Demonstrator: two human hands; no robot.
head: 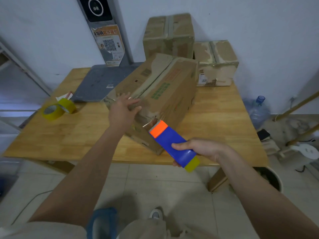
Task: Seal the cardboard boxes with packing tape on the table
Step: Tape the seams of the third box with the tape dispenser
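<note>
A long cardboard box (165, 94) lies at an angle on the wooden table (215, 114), its top seam running away from me. My left hand (123, 110) rests on the box's near end with fingers spread and fairly straight. My right hand (200, 149) grips a blue tape dispenser (170, 144) with an orange head and a yellowish tape roll at its rear. The dispenser's toothed blade touches the box's near end face, just right of my left hand.
Two more cardboard boxes stand at the back: a taller one (169, 35) and a smaller one (216, 62). Two yellow tape rolls (57, 108) lie at the table's left. A grey laptop (101, 81) sits behind them. A water jug (258, 109) stands on the floor, right.
</note>
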